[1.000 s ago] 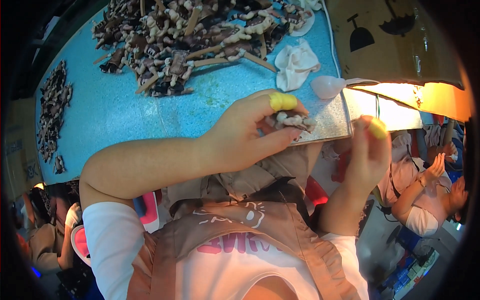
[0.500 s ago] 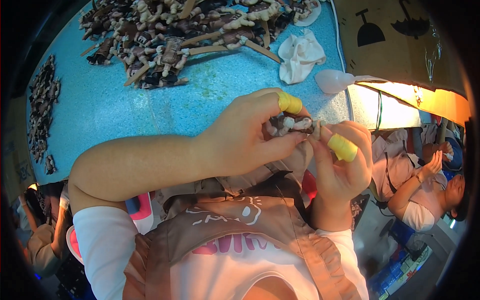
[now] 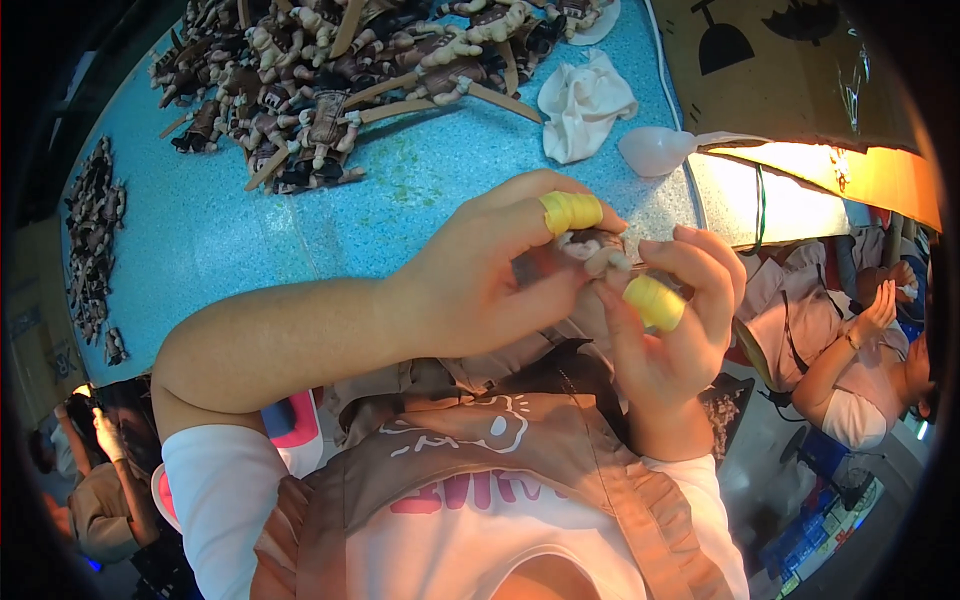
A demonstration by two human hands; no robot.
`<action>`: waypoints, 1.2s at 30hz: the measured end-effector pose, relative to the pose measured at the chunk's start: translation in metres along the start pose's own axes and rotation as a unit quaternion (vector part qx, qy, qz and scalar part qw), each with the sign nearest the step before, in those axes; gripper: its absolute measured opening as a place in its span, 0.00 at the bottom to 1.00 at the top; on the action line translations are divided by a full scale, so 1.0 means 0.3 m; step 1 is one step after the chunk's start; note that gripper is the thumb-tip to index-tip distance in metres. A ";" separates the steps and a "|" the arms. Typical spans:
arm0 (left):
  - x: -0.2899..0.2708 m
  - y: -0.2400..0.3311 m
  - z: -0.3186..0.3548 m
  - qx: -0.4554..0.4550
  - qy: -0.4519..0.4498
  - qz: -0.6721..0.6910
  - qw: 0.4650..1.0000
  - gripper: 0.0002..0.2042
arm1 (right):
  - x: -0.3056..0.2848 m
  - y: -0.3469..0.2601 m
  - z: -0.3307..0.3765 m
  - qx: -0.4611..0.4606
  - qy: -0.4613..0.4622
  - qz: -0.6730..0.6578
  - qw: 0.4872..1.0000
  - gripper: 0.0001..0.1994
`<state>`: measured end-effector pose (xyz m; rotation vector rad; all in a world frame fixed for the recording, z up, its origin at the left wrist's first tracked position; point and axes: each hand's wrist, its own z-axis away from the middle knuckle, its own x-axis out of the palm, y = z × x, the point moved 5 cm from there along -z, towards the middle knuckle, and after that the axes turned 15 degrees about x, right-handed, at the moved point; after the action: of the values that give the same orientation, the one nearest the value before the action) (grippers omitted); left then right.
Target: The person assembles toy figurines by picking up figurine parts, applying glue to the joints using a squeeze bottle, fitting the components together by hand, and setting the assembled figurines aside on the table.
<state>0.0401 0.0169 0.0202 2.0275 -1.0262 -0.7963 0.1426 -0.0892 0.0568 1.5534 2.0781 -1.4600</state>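
The person wears a white short-sleeved shirt; the left sleeve (image 3: 215,500) ends above the elbow and leaves the forearm bare. Pink lettering runs across the chest of the shirt. Over it lies a brown apron (image 3: 470,440) with broad straps running up toward the shoulders and a pale line drawing printed on its bib. Both forearms are bare, with no watch or bracelet in sight. The left hand (image 3: 490,280) has a band of yellow tape (image 3: 571,211) wound around one of its fingers. The right hand (image 3: 670,330) carries a like yellow band (image 3: 653,302) around its thumb.
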 end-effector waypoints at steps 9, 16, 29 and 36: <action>-0.004 0.030 -0.019 0.074 -0.030 0.003 0.997 0.16 | 0.018 0.077 0.021 0.180 -0.072 -0.256 0.947 0.11; -0.006 0.035 -0.013 0.074 -0.035 -0.034 0.996 0.14 | 0.026 0.052 0.012 0.130 -0.066 -0.174 0.974 0.10; 0.013 0.006 0.006 -0.078 0.027 0.093 0.992 0.13 | 0.035 0.076 0.019 0.160 -0.028 -0.244 0.956 0.12; 0.057 -0.017 0.043 -0.255 0.053 0.354 0.898 0.27 | 0.066 0.073 0.028 0.129 -0.066 -0.108 0.983 0.34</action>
<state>0.0405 0.0006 0.0055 1.1108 -1.2202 -0.4756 0.1479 -0.0832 0.0272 1.2958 2.1014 -1.9200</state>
